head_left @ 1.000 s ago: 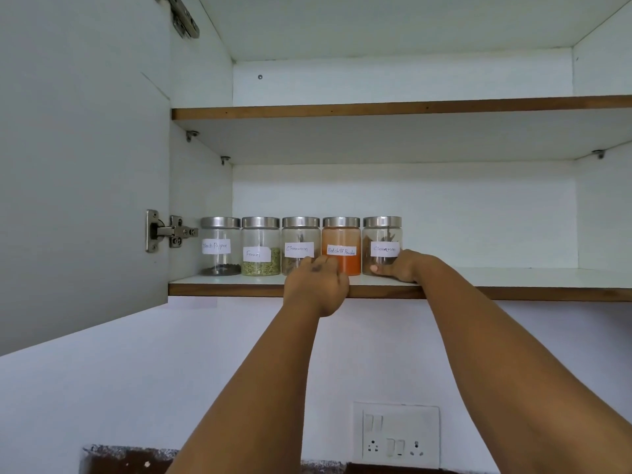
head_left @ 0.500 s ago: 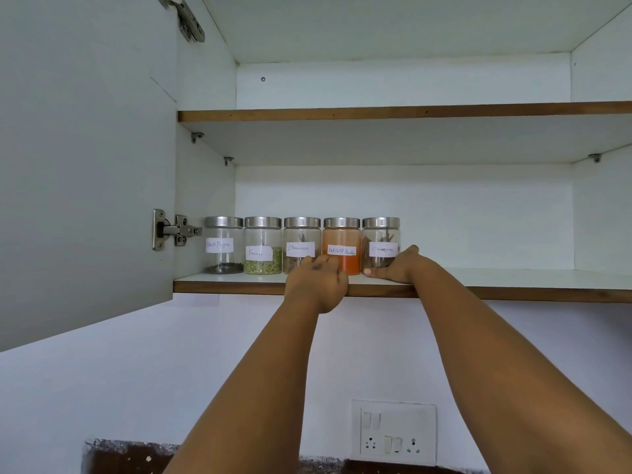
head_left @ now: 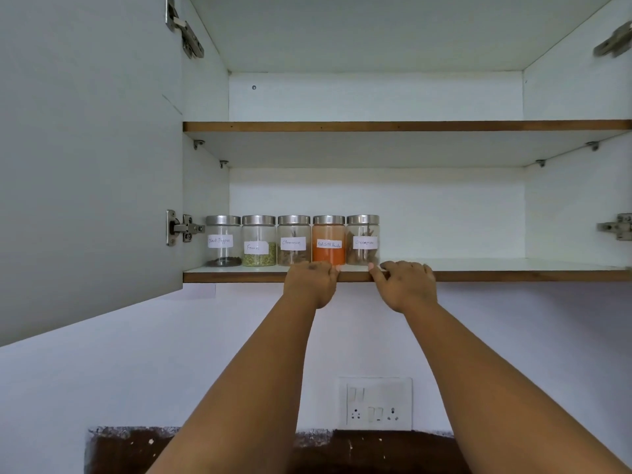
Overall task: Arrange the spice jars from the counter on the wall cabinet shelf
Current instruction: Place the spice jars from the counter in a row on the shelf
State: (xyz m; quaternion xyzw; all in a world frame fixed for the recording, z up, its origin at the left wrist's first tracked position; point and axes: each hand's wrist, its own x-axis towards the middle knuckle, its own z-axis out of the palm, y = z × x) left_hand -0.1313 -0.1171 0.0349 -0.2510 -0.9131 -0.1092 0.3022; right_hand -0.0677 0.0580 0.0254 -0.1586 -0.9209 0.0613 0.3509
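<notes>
Several glass spice jars with steel lids stand in a row at the left of the lower cabinet shelf point(head_left: 496, 273): black pepper jar point(head_left: 223, 240), fennel jar point(head_left: 259, 241), cinnamon jar point(head_left: 294, 240), red chilli powder jar point(head_left: 328, 239) and a fifth labelled jar point(head_left: 363, 239). My left hand point(head_left: 312, 283) sits at the shelf's front edge below the chilli jar, fingers curled, holding nothing. My right hand point(head_left: 403, 283) rests on the shelf edge just right of the fifth jar, fingers spread, apart from the jars.
The cabinet door point(head_left: 89, 159) stands open on the left with hinges point(head_left: 181, 227). An upper shelf point(head_left: 407, 125) runs above. The right of the lower shelf is bare. A wall socket panel point(head_left: 376, 403) sits below, above a dark counter edge point(head_left: 222, 449).
Both hands have drawn back from the jars to the shelf's front edge. My right hand let go of the fifth jar and slid right. The camera tilted up slightly.
</notes>
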